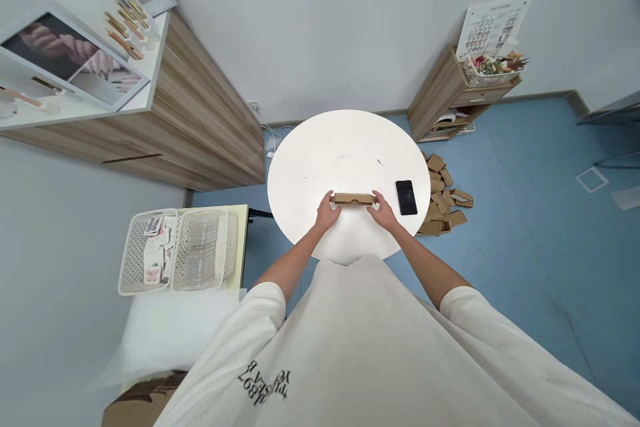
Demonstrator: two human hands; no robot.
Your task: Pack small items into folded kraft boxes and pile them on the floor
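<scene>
A narrow brown cardboard box [353, 199] lies between my hands over the round white table [345, 140], its long side running left to right. My left hand [327, 211] grips the left end, with fingers behind and thumb in front. At the other end my right hand [383, 212] holds it the same way. A small notch shows in the middle of the box's near edge. To the right of my right hand, a black phone [406, 197] rests flat on the tabletop.
Several small cardboard boxes [443, 203] are heaped on the blue floor beside the table's right edge. White plastic baskets [175, 250] stand on a side table at left. A wooden cabinet [210, 107] rises at the back left, a smaller one [440, 93] at the back right.
</scene>
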